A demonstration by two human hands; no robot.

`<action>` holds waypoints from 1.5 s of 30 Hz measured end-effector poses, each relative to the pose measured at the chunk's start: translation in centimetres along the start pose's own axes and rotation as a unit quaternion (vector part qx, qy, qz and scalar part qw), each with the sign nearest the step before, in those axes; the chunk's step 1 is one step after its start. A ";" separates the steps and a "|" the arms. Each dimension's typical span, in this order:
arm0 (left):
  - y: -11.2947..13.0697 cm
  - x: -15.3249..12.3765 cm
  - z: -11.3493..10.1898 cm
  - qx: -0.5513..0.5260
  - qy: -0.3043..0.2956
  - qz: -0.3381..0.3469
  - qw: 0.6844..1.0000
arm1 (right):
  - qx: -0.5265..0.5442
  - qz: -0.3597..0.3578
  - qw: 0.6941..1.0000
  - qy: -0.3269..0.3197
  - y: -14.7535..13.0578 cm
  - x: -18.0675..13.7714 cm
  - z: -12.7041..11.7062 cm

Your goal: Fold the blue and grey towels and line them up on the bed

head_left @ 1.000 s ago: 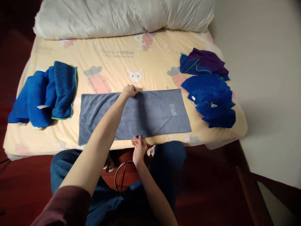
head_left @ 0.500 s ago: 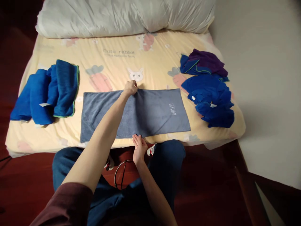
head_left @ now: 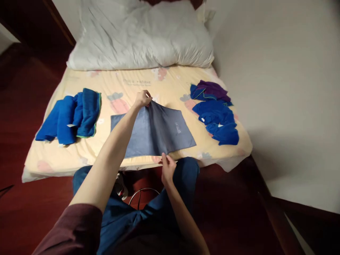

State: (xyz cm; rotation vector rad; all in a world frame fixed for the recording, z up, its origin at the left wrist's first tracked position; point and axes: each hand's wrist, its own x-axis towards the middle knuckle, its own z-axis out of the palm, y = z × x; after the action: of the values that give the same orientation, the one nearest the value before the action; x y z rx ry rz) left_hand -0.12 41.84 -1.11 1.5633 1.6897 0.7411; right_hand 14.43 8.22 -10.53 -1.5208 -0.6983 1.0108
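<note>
A grey towel (head_left: 162, 132) lies across the near part of a bed with a yellow cartoon sheet (head_left: 138, 79). My left hand (head_left: 142, 98) is closed on the towel's far edge at its middle and holds it lifted off the sheet. My right hand (head_left: 168, 167) pinches the near edge at its middle, by the bed's front edge. The towel's left part is hidden behind my left forearm.
Folded blue towels (head_left: 69, 115) sit on the sheet at the left. A heap of loose blue and purple towels (head_left: 214, 110) lies at the right. A white pillow (head_left: 140, 35) lies along the head of the bed. A pale wall is at right. Dark red floor surrounds the bed.
My left hand has lifted the towel's far edge off the sheet. My right hand has closed on the near edge. The camera has pulled back and tilted up.
</note>
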 end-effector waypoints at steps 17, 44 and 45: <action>9.7 -18.7 -24.1 -0.160 0.178 0.195 0.951 | 0.033 -0.433 0.900 -0.046 -31.1 14.5 -4.4; 0.5 -35.6 -24.0 -0.174 0.099 0.044 0.979 | -0.067 -0.281 0.929 -0.231 -26.7 4.0 -11.0; -0.1 -36.4 -23.8 -0.176 0.088 0.024 0.980 | -0.085 -0.265 0.930 -0.241 -26.3 3.4 -11.5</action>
State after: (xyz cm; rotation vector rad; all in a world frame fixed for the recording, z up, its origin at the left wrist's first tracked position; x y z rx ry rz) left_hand -18.77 6.91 16.94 1.3233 1.5426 1.1633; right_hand 28.72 11.04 14.48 -1.1213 -1.4891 0.9183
